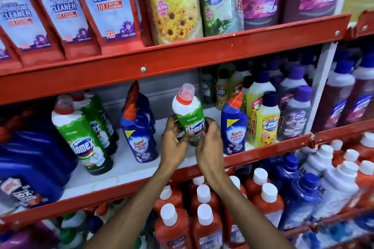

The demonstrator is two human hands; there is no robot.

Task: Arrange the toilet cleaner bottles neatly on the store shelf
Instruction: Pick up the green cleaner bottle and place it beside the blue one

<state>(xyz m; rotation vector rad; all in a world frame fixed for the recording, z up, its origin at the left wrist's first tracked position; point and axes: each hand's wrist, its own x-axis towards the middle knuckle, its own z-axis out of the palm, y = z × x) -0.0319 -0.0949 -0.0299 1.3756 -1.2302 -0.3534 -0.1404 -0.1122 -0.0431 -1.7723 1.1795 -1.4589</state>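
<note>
Green and white, the Domex bottle [189, 119] at frame centre, clasped low on its body by left hand [174, 143] and right hand [208, 141], fingers [210, 122] wrapped around the label. Tilted slightly, base hidden, over the bare white shelf [125, 170]. Best set down upright, label forward, in the gap between the two blue Sani Fresh bottles [139, 137] [233, 127]. Farther left, more Domex bottles [81, 137] in a row worth matching.
</note>
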